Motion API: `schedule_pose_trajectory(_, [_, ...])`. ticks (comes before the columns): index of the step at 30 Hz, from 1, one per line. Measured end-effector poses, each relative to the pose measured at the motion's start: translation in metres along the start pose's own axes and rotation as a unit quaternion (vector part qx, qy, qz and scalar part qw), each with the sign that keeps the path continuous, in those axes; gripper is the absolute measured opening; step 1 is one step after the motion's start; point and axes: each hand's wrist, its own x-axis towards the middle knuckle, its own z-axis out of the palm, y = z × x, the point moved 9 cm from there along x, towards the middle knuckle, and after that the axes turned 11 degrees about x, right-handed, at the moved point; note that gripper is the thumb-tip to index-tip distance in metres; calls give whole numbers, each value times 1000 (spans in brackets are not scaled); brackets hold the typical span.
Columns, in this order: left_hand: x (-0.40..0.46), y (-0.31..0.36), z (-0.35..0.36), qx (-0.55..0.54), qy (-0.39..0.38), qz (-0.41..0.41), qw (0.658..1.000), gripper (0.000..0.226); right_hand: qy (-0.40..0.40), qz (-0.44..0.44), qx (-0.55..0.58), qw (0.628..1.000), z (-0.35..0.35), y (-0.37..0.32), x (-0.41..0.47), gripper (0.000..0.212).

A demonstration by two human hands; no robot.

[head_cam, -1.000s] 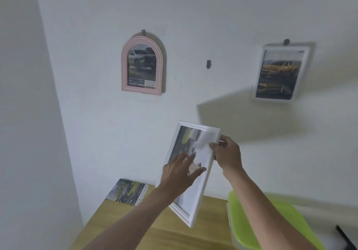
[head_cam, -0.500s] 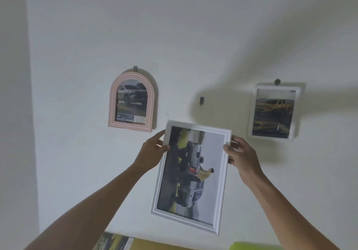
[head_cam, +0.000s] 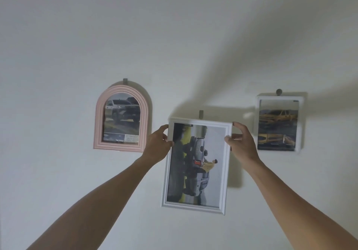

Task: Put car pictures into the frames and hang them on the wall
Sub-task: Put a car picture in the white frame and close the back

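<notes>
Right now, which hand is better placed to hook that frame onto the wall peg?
Probably the right hand: it grips the white frame by its top corner, nearer the hook. The left hand holds slightly lower, steadying.

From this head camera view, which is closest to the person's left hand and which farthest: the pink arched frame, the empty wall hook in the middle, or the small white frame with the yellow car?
From the left hand:
1. Pink arched frame, just to its left, upper side.
2. Empty wall hook, up and to its right, above the white frame that both hands hold.
3. Small white frame with the yellow car, far right, beyond the right hand.

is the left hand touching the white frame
Touching: the head view shows the left hand pinching the upper left edge of the white frame, thumb over the front.
</notes>
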Motion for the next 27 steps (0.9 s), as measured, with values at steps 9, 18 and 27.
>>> schedule_pose_trajectory(9, [22, 9, 14, 43, 24, 54, 997, 77, 26, -46, -10, 999, 1, -4, 26, 50])
schedule_pose_trajectory(18, [25, 9, 18, 81, 45, 83, 992, 80, 28, -71, -24, 997, 2, 14, 33, 50])
schedule_pose_trajectory(27, [28, 2, 17, 61, 49, 78, 994, 76, 26, -83, -58, 994, 1, 16, 33, 43])
